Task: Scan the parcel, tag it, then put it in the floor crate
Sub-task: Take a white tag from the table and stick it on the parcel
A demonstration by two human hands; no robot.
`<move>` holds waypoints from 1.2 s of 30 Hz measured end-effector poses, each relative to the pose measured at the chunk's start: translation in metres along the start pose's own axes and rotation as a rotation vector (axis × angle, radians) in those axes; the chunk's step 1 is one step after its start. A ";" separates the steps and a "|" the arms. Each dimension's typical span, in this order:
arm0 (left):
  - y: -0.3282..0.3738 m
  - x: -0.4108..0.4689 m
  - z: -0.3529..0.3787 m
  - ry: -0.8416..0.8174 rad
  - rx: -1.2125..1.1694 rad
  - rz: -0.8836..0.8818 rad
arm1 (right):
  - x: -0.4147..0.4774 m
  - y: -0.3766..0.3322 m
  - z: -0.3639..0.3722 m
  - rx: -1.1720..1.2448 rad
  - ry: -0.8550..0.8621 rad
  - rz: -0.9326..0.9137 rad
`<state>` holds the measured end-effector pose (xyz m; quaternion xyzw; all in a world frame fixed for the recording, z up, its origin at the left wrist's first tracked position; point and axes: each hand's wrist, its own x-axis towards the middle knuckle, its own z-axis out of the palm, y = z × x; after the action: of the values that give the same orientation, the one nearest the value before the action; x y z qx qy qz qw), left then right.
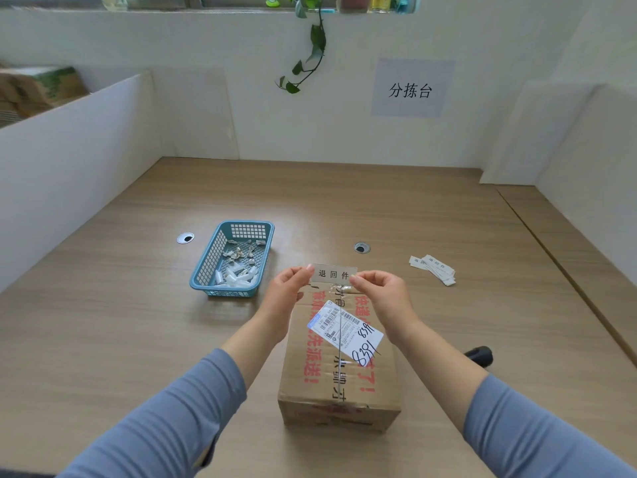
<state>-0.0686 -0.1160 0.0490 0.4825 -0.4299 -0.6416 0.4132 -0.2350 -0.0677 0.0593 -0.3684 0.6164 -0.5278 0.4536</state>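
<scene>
**Tag held over the far end of the parcel**

The parcel (339, 360), a brown cardboard box with red print and clear tape along its top seam, sits on the wooden desk (431, 215) close to the near edge, a little right of centre. A white shipping label (345, 332) with barcodes and handwritten black numbers lies skewed across the top of the parcel, over the seam. Above the parcel's far edge, a small white tag (333, 274) printed with three black characters is held level between both hands. The left hand (289, 288) pinches the tag's left end between thumb and fingertips; the right hand (381, 290) pinches its right end the same way. Whether the tag already touches the cardboard is hard to judge from this angle; it seems to sit just above it.

Left of the parcel, and well apart from it, a blue mesh basket (206, 267) holds scraps of peeled white backing paper. To the right and farther back, a loose stack of spare tags (433, 269) lies fanned on the desk. A dark object (479, 355), half hidden behind the right forearm, rests near the parcel's right side; it may be the scanner. Two round cable grommets (185, 238) are set into the desk surface beyond the hands.

The desk is open and bare from the grommets to the back wall. White partition panels (69, 167) close the left side, and more stand at the right and rear. A paper sign (412, 88) is stuck on the back wall, beside a trailing plant vine (315, 46).
</scene>
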 end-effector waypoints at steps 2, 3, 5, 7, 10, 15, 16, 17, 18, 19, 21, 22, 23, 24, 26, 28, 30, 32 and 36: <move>0.002 -0.001 -0.002 -0.037 0.033 0.013 | 0.001 0.000 0.001 0.000 -0.002 0.001; 0.002 -0.001 -0.002 -0.050 0.040 0.014 | 0.001 0.000 0.001 -0.003 -0.001 0.002; 0.003 -0.002 -0.002 -0.053 0.048 0.017 | 0.001 -0.001 0.000 -0.005 -0.001 0.007; 0.004 -0.002 -0.002 -0.032 0.052 0.017 | 0.002 -0.001 0.000 0.003 -0.001 0.012; 0.010 -0.001 -0.004 -0.017 0.075 0.010 | 0.002 -0.004 -0.002 0.015 0.003 0.017; 0.018 0.007 -0.004 -0.016 0.065 0.048 | 0.008 -0.009 0.000 0.033 0.011 -0.004; 0.019 0.008 -0.003 -0.008 0.066 0.058 | 0.009 -0.010 0.001 0.032 0.011 -0.008; 0.021 0.009 -0.003 -0.003 0.070 0.065 | 0.010 -0.011 0.002 0.039 0.011 -0.013; 0.022 0.010 -0.003 0.000 0.075 0.070 | 0.011 -0.011 0.003 0.054 0.012 -0.018; 0.022 0.012 -0.003 0.004 0.081 0.077 | 0.012 -0.011 0.003 0.068 0.017 -0.019; 0.022 0.014 -0.003 0.016 0.103 0.091 | 0.014 -0.009 0.005 0.074 0.034 -0.020; 0.021 0.016 -0.003 0.023 0.117 0.092 | 0.016 -0.007 0.006 0.069 0.042 -0.021; 0.019 0.018 -0.004 0.028 0.132 0.089 | 0.018 -0.006 0.006 0.067 0.048 -0.018; 0.017 0.020 -0.004 0.034 0.143 0.084 | 0.019 -0.004 0.008 0.072 0.050 -0.010; 0.012 0.026 -0.006 0.049 0.156 0.072 | 0.024 -0.001 0.010 0.065 0.057 0.009; 0.006 0.032 -0.007 0.074 0.174 0.059 | 0.029 0.004 0.014 0.039 0.057 0.034; 0.001 0.039 -0.010 0.098 0.197 0.057 | 0.037 0.011 0.018 0.008 0.047 0.061; -0.004 0.046 -0.013 0.117 0.225 0.046 | 0.045 0.020 0.020 -0.079 0.039 0.083; -0.016 0.060 -0.018 0.157 0.271 0.017 | 0.058 0.030 0.027 -0.210 0.048 0.109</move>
<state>-0.0640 -0.1709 0.0153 0.5790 -0.4829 -0.5345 0.3820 -0.2270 -0.1254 0.0186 -0.3673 0.6981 -0.4434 0.4255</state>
